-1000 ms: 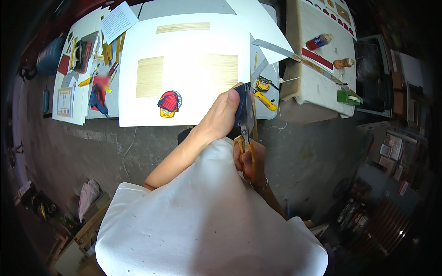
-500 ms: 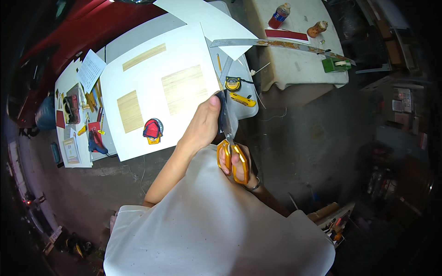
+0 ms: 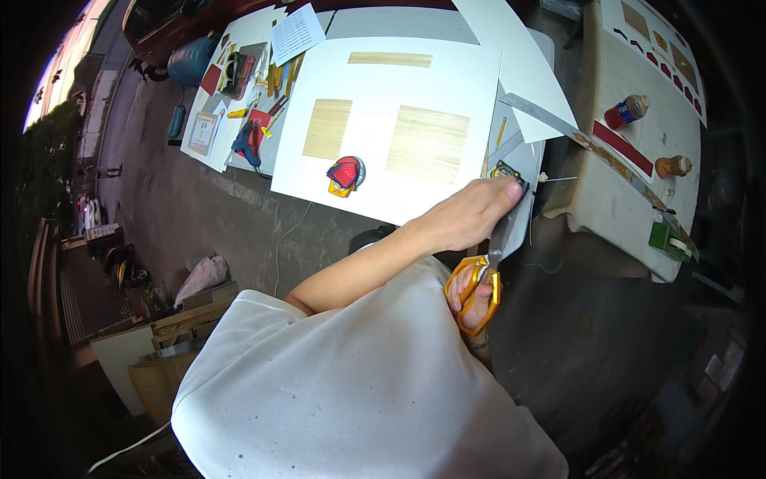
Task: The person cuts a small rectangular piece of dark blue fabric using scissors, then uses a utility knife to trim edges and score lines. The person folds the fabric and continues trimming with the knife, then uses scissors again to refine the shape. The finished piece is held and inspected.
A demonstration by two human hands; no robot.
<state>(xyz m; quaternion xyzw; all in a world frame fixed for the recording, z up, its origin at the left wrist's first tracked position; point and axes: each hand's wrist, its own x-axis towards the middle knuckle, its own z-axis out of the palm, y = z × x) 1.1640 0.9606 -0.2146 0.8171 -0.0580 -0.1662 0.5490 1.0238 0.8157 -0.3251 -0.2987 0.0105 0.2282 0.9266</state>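
My right hand (image 3: 479, 310) grips a pair of scissors (image 3: 494, 256) by its gold handles, with its fingers through the loops and the blades pointing up and away from me. My left hand (image 3: 471, 211) is closed just beyond the handles, its thumb pressed on a small dark piece (image 3: 524, 186) beside the blades. How far the blades are apart and whether they touch the piece is hidden behind my left hand. A tape measure (image 3: 503, 168) lies partly covered right behind that hand.
A white board (image 3: 367, 88) with wood-grain rectangles and a stack of red emblem-shaped pieces (image 3: 346, 173) lies ahead. A long metal ruler (image 3: 542, 114) bridges to a second table (image 3: 590, 191) on the right, holding bottles and a green tape dispenser (image 3: 669, 241). Cluttered tools lie far left.
The view has swung left, so the tables and both hands appear farther right. Scissors and dark piece are still held, and my left hand now covers more of the blades.
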